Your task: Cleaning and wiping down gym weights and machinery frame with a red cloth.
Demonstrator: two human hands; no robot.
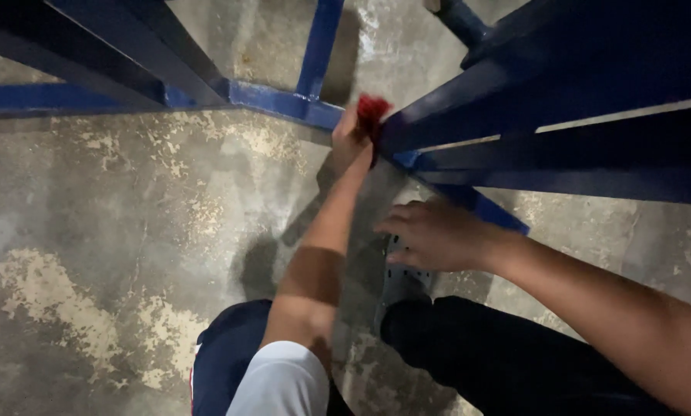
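A red cloth is being pressed against a blue frame.

On the concrete floor (114, 231), the cloth (372, 114) is being gripped in the closed left hand (351, 142) at the frame (284, 98) joint; the right hand (436, 235) is being held loosely curled, empty, above a grey shoe (399, 281). The cloth could be snagged on the frame's corner if it is dragged hard.

Stained concrete floor (114, 231), blue metal frame (284, 98)
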